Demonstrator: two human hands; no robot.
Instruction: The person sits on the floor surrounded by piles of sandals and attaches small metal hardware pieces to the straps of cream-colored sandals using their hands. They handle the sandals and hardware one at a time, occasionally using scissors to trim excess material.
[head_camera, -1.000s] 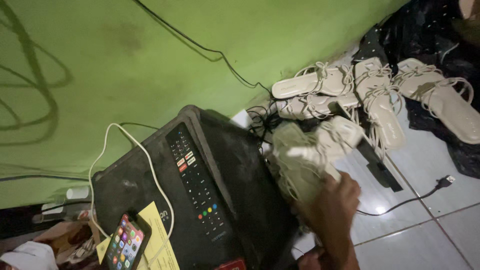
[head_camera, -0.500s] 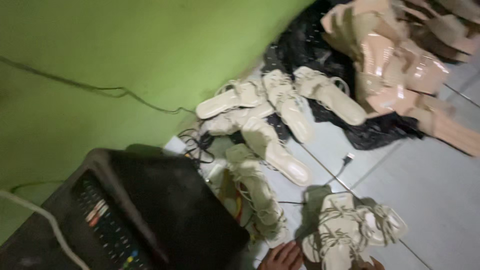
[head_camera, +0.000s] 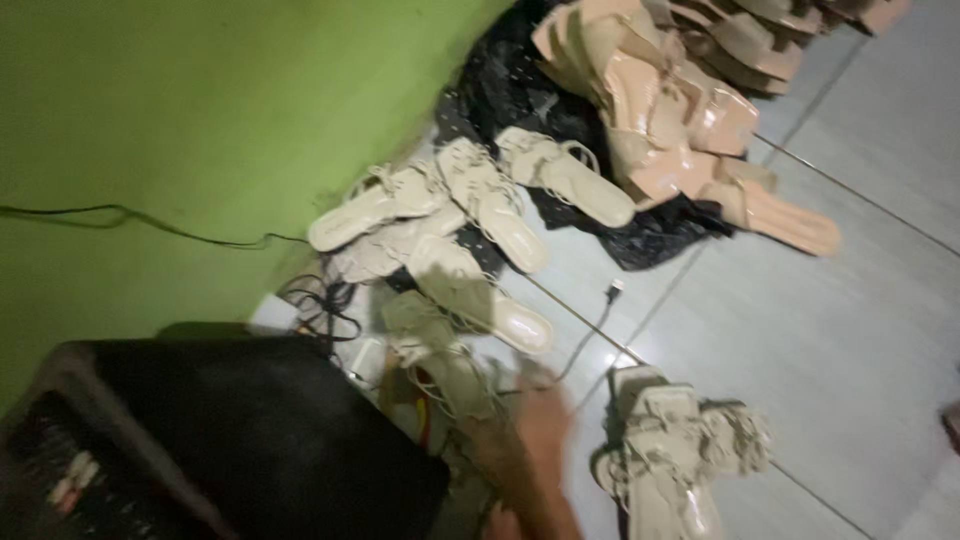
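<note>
While one hand comes in from the bottom edge, it's blurred w/ motion – can't tell if the fingers are spread or curled, or which hand it is. It sits right by a cream strappy sandal lying next to the black box at lower left; whether it's touching the straps, can't say. Just to its right, apart on the grey tile floor, lies a pair of cream sandals w/ tangled laces. Further back near the green wall is a loose cluster of more cream sandals, some overlapping. Behind them a black plastic bag is spread out, w/ a heap of glossy beige sandals on it, top centre. A thin black cable runs across the tiles – plug end near the bag's edge. More black wires bunch up by the wall beside the box
</note>
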